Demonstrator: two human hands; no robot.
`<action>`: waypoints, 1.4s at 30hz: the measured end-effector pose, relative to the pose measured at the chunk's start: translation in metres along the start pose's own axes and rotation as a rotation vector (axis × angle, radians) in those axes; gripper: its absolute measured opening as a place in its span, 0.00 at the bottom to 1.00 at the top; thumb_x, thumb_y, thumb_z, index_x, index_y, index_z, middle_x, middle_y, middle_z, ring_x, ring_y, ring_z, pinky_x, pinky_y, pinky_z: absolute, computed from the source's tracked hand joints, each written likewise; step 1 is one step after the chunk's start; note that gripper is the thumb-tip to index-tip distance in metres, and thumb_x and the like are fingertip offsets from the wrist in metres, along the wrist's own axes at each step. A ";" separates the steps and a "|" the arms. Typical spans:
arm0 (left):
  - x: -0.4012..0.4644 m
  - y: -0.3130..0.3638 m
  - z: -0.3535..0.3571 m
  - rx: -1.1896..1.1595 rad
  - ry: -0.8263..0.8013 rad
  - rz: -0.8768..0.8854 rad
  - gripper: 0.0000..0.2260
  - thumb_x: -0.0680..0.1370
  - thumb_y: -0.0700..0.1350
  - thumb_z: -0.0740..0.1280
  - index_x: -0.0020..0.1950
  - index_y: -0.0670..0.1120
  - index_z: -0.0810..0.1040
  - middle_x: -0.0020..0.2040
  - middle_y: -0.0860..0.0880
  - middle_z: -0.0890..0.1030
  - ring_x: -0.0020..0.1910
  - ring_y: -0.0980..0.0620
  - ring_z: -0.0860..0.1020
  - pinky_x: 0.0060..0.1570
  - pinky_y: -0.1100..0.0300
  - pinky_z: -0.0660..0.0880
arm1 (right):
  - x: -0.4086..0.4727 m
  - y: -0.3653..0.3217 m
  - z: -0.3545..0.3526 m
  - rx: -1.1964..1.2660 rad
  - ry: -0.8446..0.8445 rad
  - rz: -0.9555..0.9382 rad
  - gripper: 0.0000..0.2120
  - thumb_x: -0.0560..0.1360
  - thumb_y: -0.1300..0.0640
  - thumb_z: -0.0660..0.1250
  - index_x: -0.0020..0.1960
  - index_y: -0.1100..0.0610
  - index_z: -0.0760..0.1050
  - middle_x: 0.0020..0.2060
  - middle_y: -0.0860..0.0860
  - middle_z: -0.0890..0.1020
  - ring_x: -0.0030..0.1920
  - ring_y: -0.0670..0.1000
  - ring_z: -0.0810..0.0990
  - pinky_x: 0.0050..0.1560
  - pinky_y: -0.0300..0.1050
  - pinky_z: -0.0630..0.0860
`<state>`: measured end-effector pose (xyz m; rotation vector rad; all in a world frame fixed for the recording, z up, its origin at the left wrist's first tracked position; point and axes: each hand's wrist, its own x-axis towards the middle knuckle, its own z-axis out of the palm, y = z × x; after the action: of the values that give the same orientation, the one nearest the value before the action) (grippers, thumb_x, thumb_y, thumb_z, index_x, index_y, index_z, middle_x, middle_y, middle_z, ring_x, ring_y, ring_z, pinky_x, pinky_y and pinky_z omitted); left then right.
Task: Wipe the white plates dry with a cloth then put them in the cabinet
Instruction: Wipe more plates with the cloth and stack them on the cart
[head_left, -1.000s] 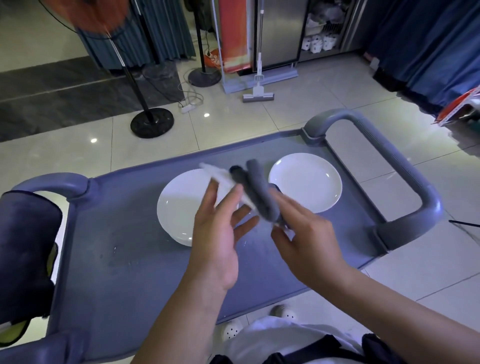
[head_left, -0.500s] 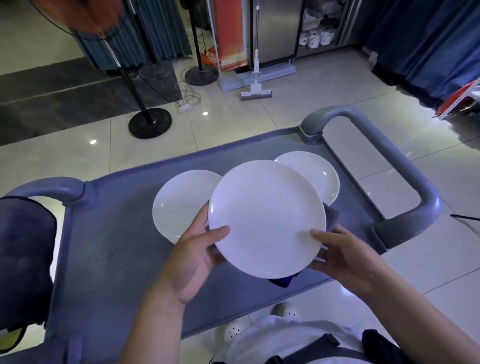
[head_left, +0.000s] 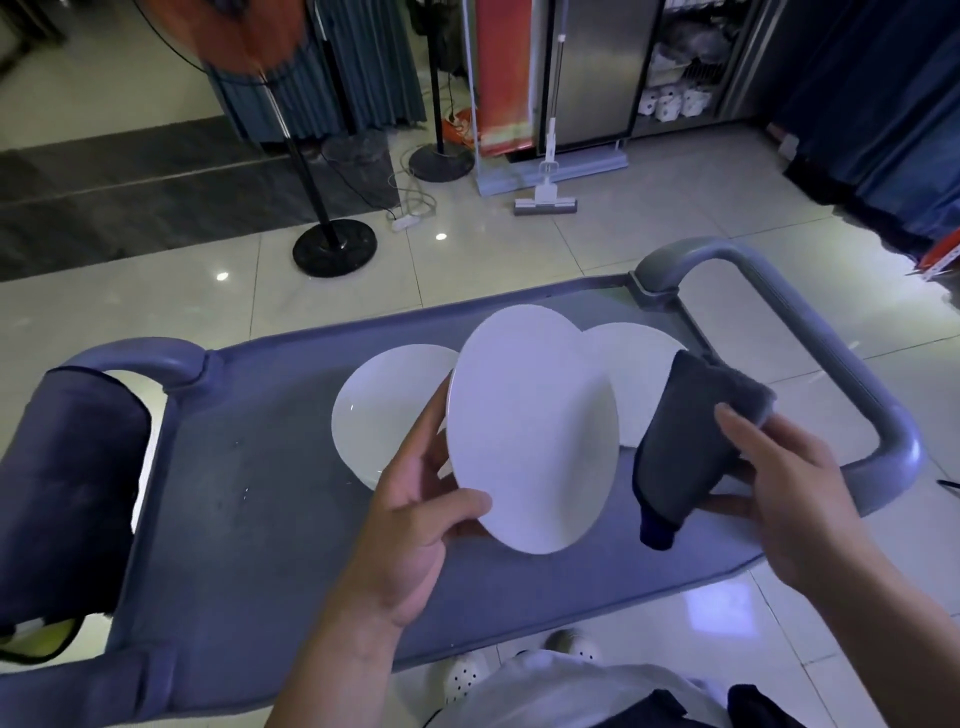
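Three white plates in play: one held plate (head_left: 530, 431) tilted on edge above the grey service cart (head_left: 249, 499), a left plate (head_left: 387, 410) and a right plate (head_left: 631, 374) lying flat on the cart top behind it. Left hand (head_left: 415, 525) gripping the held plate at its lower rim, thumb across the near face, fingers curled behind. Right hand (head_left: 779, 483) pinching a folded dark grey cloth (head_left: 691, 441) between thumb below and fingers on top, just beside the plate's right edge, seemingly not touching it. Best to bring the cloth flat onto the near face, sweep from centre out to the rim, then turn and dry the back. Firm hold on the rim needed, since a wet plate slips. No open cabinet clearly visible; possibly the metal unit (head_left: 597, 62) far behind.
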<state>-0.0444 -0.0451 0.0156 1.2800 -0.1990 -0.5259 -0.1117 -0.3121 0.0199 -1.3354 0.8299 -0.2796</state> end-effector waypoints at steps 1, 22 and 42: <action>0.000 0.001 0.001 0.006 -0.006 0.003 0.39 0.68 0.31 0.66 0.73 0.63 0.73 0.65 0.50 0.80 0.57 0.51 0.80 0.44 0.54 0.78 | -0.001 -0.007 0.005 -0.019 -0.029 -0.035 0.06 0.81 0.54 0.66 0.55 0.51 0.81 0.50 0.48 0.85 0.54 0.54 0.83 0.36 0.54 0.84; -0.006 -0.009 -0.016 -0.165 0.189 -0.030 0.23 0.79 0.38 0.64 0.69 0.59 0.77 0.58 0.44 0.83 0.56 0.39 0.82 0.39 0.48 0.79 | -0.029 0.011 0.081 -0.627 -1.090 -0.300 0.07 0.78 0.59 0.68 0.53 0.54 0.83 0.60 0.46 0.77 0.53 0.48 0.79 0.51 0.49 0.77; 0.003 -0.024 -0.059 -0.318 0.158 -0.179 0.28 0.70 0.39 0.66 0.70 0.50 0.76 0.50 0.48 0.81 0.33 0.48 0.59 0.34 0.55 0.76 | -0.052 0.199 -0.002 -1.440 -0.446 -0.203 0.35 0.77 0.27 0.48 0.80 0.38 0.48 0.79 0.40 0.40 0.79 0.46 0.34 0.77 0.58 0.32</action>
<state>-0.0230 -0.0006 -0.0245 1.0265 0.1293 -0.5811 -0.2030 -0.2313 -0.1460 -2.6835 0.4397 0.5910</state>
